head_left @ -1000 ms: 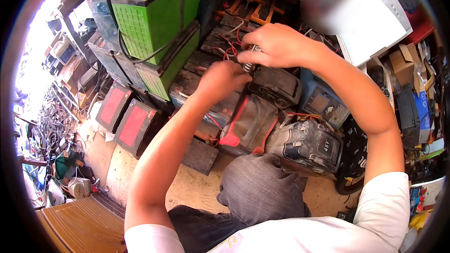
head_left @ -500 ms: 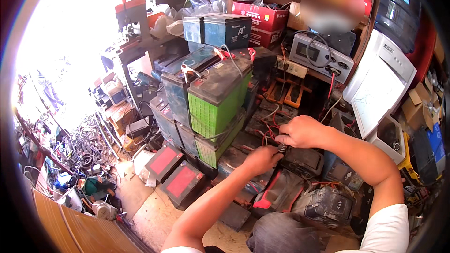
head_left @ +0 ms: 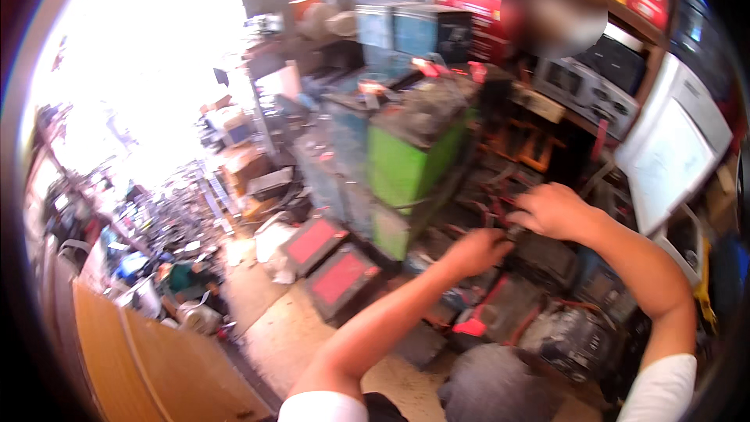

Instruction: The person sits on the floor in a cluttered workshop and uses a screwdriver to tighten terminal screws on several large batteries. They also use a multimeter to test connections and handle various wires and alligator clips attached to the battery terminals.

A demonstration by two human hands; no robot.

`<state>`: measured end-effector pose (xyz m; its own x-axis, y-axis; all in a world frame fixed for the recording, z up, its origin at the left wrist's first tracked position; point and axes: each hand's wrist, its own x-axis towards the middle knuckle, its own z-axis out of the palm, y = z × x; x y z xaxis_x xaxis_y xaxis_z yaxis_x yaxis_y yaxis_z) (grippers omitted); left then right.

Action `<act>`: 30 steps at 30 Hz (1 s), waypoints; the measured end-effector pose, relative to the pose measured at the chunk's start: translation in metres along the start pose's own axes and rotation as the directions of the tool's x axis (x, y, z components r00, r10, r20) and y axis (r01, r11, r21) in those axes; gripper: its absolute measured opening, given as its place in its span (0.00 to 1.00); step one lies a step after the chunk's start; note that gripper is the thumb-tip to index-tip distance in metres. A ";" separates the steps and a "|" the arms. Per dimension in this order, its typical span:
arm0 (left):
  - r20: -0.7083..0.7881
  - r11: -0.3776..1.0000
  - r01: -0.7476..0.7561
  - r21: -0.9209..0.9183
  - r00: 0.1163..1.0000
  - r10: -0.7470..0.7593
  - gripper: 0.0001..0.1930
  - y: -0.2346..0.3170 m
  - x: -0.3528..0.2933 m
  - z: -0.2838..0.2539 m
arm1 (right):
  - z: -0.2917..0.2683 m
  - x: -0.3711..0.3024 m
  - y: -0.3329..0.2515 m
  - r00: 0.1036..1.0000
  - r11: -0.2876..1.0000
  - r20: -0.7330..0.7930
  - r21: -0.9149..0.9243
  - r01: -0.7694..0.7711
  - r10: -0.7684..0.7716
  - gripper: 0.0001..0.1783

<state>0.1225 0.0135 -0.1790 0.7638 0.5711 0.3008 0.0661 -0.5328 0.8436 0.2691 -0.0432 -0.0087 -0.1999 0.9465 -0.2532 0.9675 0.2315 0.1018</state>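
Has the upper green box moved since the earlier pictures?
No. The upper green box still stands beyond and to the right of the nearer red-panelled box; the camera's view has shifted instead.

Left grip (head_left: pixel 480 252) just beside right grip (head_left: pixel 556 212)

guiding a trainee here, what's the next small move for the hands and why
Probably brace the left hand while the right hand works the small dark piece, since both hands' fingertips meet at it, close to red wires and the black case. Blur hides its exact kind.
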 end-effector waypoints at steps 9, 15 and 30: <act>-0.085 0.420 0.285 -0.862 0.735 -0.673 0.16 -0.002 -0.014 -0.011 | 0.007 -0.008 0.002 0.977 0.969 -0.191 0.207 0.138 -0.098 0.11; -0.037 0.333 0.186 -0.924 0.826 -0.563 0.14 -0.004 -0.019 0.001 | 0.010 -0.009 0.000 0.981 0.986 -0.187 0.149 0.069 -0.041 0.11; -0.161 0.466 0.079 -0.881 0.877 -0.453 0.11 -0.008 -0.018 0.002 | 0.011 -0.009 -0.003 0.978 0.952 -0.197 0.305 0.003 0.060 0.19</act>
<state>0.1091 0.0062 -0.1923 0.5368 0.8424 -0.0466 -0.4747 0.3473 0.8087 0.2697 -0.0546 -0.0171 -0.1683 0.9844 -0.0517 0.9680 0.1551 -0.1975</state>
